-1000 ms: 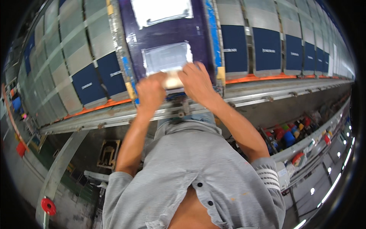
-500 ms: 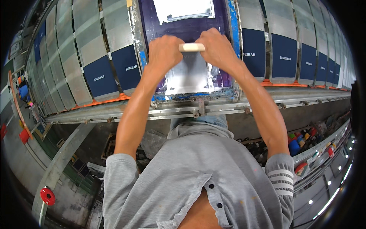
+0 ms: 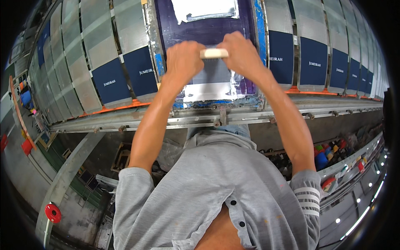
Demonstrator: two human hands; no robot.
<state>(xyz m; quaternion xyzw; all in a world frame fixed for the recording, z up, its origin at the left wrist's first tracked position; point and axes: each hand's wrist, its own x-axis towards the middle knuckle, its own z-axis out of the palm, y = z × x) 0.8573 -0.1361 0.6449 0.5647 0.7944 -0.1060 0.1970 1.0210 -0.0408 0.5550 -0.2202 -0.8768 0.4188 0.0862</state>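
Note:
Both hands are closed on the pale handle of a squeegee [image 3: 214, 53], held across a printing screen. My left hand [image 3: 185, 60] grips its left end and my right hand [image 3: 241, 54] its right end. The screen has dark purple mesh [image 3: 200, 35] in a worn metal frame [image 3: 261, 41] with blue tape along its sides. A white ink band [image 3: 206, 91] lies at the near end, with a greyish patch between it and the squeegee. Farther off is a white area [image 3: 204, 8] with ragged edges. The squeegee's blade is mostly hidden.
Long rows of panels run left and right of the screen, several bearing dark blue printed pieces [image 3: 110, 82] [image 3: 312, 62]. A metal rail [image 3: 187, 121] with bolts crosses in front of my body. Coloured containers [image 3: 323, 158] stand low at right. A red disc [image 3: 53, 213] is at lower left.
The whole view has shifted slightly right. White below the squeegee has given way to grey, leaving a narrower white band at the near end. Both hands keep their grip.

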